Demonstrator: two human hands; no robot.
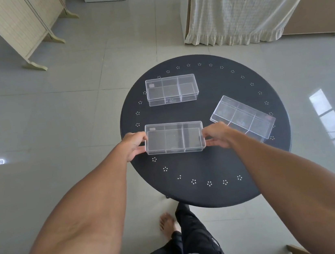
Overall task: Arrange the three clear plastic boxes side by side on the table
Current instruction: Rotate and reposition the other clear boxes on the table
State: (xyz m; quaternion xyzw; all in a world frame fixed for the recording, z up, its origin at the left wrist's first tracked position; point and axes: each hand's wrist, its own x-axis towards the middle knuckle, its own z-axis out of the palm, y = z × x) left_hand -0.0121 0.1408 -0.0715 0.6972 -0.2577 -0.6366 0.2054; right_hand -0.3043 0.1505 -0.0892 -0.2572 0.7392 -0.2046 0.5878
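Three clear plastic boxes with inner dividers are on a round black table (209, 164). The near box (174, 137) lies at the table's left side; my left hand (135, 145) grips its left end and my right hand (216, 135) grips its right end. A second box (171, 90) rests farther back, roughly parallel to the near one. The third box (242, 118) lies at the right, turned at an angle, its near corner partly behind my right forearm.
The table has a ring of small white dot patterns near its rim. A grey tiled floor surrounds it. A folding screen (21, 28) stands at the back left and a curtain (242, 4) at the back right. My bare foot (167, 225) is below the table's near edge.
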